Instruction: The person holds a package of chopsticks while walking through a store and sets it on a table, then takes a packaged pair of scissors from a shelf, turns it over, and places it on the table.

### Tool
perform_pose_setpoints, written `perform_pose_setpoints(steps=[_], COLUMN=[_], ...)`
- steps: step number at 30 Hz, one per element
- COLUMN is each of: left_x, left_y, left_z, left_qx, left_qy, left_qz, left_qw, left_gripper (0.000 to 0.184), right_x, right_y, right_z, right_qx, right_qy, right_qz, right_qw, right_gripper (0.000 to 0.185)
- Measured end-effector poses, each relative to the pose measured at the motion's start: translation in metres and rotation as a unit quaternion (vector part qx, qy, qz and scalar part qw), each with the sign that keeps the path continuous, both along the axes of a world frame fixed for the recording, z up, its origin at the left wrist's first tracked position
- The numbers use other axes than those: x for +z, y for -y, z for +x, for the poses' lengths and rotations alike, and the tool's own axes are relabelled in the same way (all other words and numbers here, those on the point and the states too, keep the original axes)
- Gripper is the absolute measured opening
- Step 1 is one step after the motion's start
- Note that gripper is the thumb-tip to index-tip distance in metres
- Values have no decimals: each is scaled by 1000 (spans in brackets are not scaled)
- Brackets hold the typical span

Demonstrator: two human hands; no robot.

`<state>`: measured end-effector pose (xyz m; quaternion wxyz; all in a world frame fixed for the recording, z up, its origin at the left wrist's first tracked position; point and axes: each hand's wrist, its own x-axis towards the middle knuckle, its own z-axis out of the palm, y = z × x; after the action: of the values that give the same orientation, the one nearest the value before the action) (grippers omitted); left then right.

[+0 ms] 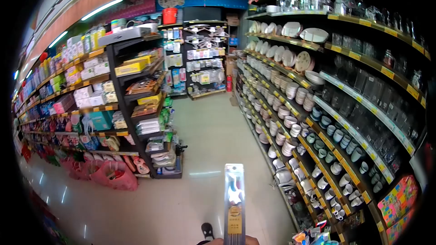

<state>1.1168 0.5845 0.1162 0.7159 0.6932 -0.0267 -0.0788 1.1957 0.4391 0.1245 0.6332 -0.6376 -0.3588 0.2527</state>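
Note:
A long, narrow, see-through package (235, 204) with a yellow label stands upright at the bottom centre. Its contents look like slim silvery or grey pieces, which I cannot name surely. My right hand (251, 240) is closed at the package's lower right edge. On the other side, a small part of my left hand (217, 242) shows against the lower left edge, also closed on it. The frame's bottom cuts off most of both hands, and the package's lower end is hidden.
Shelves of white bowls (290, 90), cups (345, 179), plates (274, 52) and glassware (359, 81) line the right. A shelf unit (122, 81) of boxed goods stands left, with pink bags (118, 175) at its foot. A tiled aisle (204, 127) runs between them to a rack (206, 59).

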Motion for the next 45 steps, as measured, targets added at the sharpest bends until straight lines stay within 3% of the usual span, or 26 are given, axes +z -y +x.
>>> perform_pose_setpoints(steps=[5, 8, 11, 12, 16, 19, 21, 24, 27, 28, 30, 33, 35, 37, 41, 43, 45], left_x=[-1, -3, -2, 4, -13, -30, -32, -6, -4, 0, -5, -11, -9, -6, -1, 15, 18], left_y=[-21, -45, -74, -88, -146, -175, -196, -222, -243, -247, -256, -267, -276, -286, -318, -335, -349], left_z=[64, 107, 144, 156, 197, 218, 214, 202, 201, 203, 210, 233, 256, 287, 353, 385, 417], left_qx=[-41, -86, -21, -15, 12, 78, 114, 171, 260, 319, 377, 428, 464, 495, 443, 430, 420], left_qy=[9, 40, 117, 131, 184, 191, 139, 47, 25, 53, 73, 60, 67, 72, 64, 95, 69], left_qz=[-27, -68, -92, -92, 8, -48, -81, -67, -100, -93, -109, -171, -123, -82, 23, 57, 73], left_qw=[999, 993, 989, 987, 983, 977, 980, 982, 960, 942, 917, 885, 875, 862, 894, 896, 902], left_gripper=[23, 22, 23, 22, 20, 19, 20, 19, 23, 27, 39, 35, 30, 26, 26, 26, 25], right_x=[-5, -6, 0, 12, 39, 29, 28, 23, 23, 18, 17, 0, 8, 8, 21, 29, 25], right_y=[-10, -32, -66, -81, -137, -182, -208, -250, -293, -307, -328, -360, -378, -396, -426, -444, -458], right_z=[48, 85, 129, 141, 186, 218, 231, 242, 259, 266, 280, 311, 339, 374, 447, 479, 511], right_qx=[-46, -58, -18, -20, 40, 86, 134, 205, 262, 287, 322, 343, 421, 438, 467, 462, 458], right_qy=[-60, 20, 62, 17, 60, 136, 120, 0, -18, 44, 54, 69, -14, -8, -20, 48, 98], right_qz=[-27, -65, -59, -55, -47, -6, -44, -65, -130, -98, -87, -37, -52, -46, -35, 52, 65], right_qw=[997, 996, 996, 998, 996, 987, 983, 977, 956, 952, 941, 936, 905, 898, 884, 884, 881], right_gripper=[27, 22, 18, 15, 14, 14, 15, 16, 18, 18, 18, 18, 18, 17, 16, 20, 24])
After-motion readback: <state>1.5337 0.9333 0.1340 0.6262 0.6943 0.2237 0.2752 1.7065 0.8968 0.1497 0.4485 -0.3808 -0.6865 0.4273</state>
